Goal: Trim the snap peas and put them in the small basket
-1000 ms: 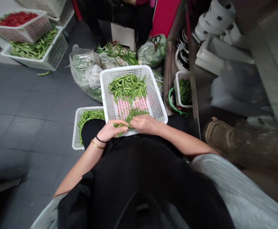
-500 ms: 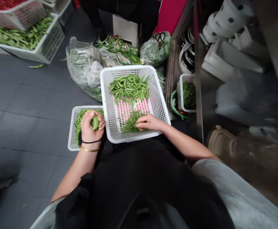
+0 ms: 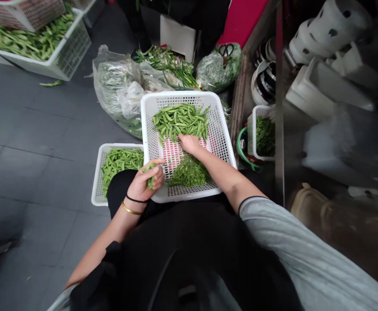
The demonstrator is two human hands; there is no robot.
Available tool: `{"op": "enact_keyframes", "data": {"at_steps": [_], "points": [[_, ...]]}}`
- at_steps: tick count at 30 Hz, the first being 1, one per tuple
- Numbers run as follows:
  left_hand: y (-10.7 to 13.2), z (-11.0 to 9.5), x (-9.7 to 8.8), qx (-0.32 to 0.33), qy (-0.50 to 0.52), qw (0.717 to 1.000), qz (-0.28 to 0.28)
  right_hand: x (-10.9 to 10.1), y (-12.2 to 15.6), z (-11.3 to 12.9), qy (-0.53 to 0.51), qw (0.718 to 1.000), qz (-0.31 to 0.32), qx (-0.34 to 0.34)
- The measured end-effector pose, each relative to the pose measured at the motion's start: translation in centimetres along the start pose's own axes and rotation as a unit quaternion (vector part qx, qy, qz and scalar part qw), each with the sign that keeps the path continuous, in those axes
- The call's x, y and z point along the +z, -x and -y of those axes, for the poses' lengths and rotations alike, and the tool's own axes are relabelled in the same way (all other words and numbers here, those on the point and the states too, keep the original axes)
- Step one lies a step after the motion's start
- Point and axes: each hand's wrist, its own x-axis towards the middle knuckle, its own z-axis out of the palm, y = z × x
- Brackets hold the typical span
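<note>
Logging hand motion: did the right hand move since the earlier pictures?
Yes: the right hand has moved forward, away from the near rim of the white plastic basket, toward the heap of green pods.

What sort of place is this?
Probably a commercial kitchen prep area: white plastic crates of green pods, bulk plastic bags of greens, a stainless steel unit, and a tiled floor.

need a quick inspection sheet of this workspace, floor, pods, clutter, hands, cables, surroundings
surface: grey tiled floor
job's things: white plastic basket holding green pods and a leafy pile; second basket of pods on the floor
clutter: plastic bags of greens, scissors on one bag
hands: left hand grips a pod; right hand beside the pods in the basket
cables: nothing seen
surroundings: basket of pods upper left, white containers right
</note>
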Motion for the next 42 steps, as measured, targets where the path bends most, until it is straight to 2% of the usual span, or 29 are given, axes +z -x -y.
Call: {"op": "enact_keyframes", "data": {"at_steps": [2, 4, 7, 9, 12, 16, 21, 26, 29, 32, 34, 35, 37, 39, 40, 42], "points": [[0.1, 0.0, -0.1, -0.005, -0.046, 0.999, -0.022, -0.2, 0.8, -0.1, -0.047, 0.998, -0.032, 0.002], [-0.1, 0.4, -0.1, 0.013, -0.104, 0.992, -0.071, -0.7, 2.8, -0.1, -0.151, 0.988, -0.043, -0.003], [-0.5, 1.6, 0.4, 0.063, -0.188, 0.97, -0.141, -1.3, 7.3, 0.9, -0.332, 0.942, 0.027, -0.04], [-0.7, 2.4, 1.0, 0.085, -0.233, 0.957, -0.154, -1.8, 10.6, 2.0, -0.387, 0.917, 0.041, -0.083], [-0.5, 3.2, 1.8, 0.099, -0.252, 0.951, -0.147, -2.6, 14.6, 3.2, -0.382, 0.913, -0.032, -0.137], [0.7, 3.0, 2.6, 0.096, -0.198, 0.968, -0.122, -3.7, 17.5, 2.7, -0.361, 0.9, -0.132, -0.207], [1.9, 3.1, 3.5, 0.095, -0.198, 0.971, -0.097, -3.2, 18.9, 2.0, -0.29, 0.872, -0.241, -0.311], [2.2, 4.0, 4.0, 0.116, -0.168, 0.973, -0.106, -2.6, 20.0, 2.5, -0.258, 0.868, -0.268, -0.33], [2.4, 4.4, 4.2, 0.119, -0.188, 0.97, -0.095, -2.8, 20.6, 3.1, -0.287, 0.872, -0.214, -0.332], [2.8, 4.4, 4.3, 0.114, -0.226, 0.964, -0.078, -3.4, 20.7, 3.2, -0.381, 0.872, -0.084, -0.296], [3.0, 4.2, 4.2, 0.094, -0.241, 0.964, -0.062, -3.9, 20.3, 2.5, -0.473, 0.849, -0.011, -0.234], [3.1, 4.0, 4.1, 0.081, -0.243, 0.965, -0.053, -4.2, 20.0, 1.9, -0.518, 0.831, 0.004, -0.202], [3.3, 3.6, 3.8, 0.056, -0.237, 0.969, -0.039, -5.0, 19.4, 0.3, -0.586, 0.796, -0.02, -0.152], [3.3, 3.4, 3.5, 0.04, -0.227, 0.973, -0.03, -5.7, 19.0, -1.0, -0.6, 0.786, -0.079, -0.123], [3.2, 3.3, 3.3, 0.034, -0.221, 0.974, -0.023, -6.0, 19.0, -1.4, -0.581, 0.797, -0.109, -0.122], [3.0, 3.4, 3.1, 0.021, -0.209, 0.978, -0.003, -6.2, 19.4, -1.4, -0.491, 0.842, -0.16, -0.158]]}}
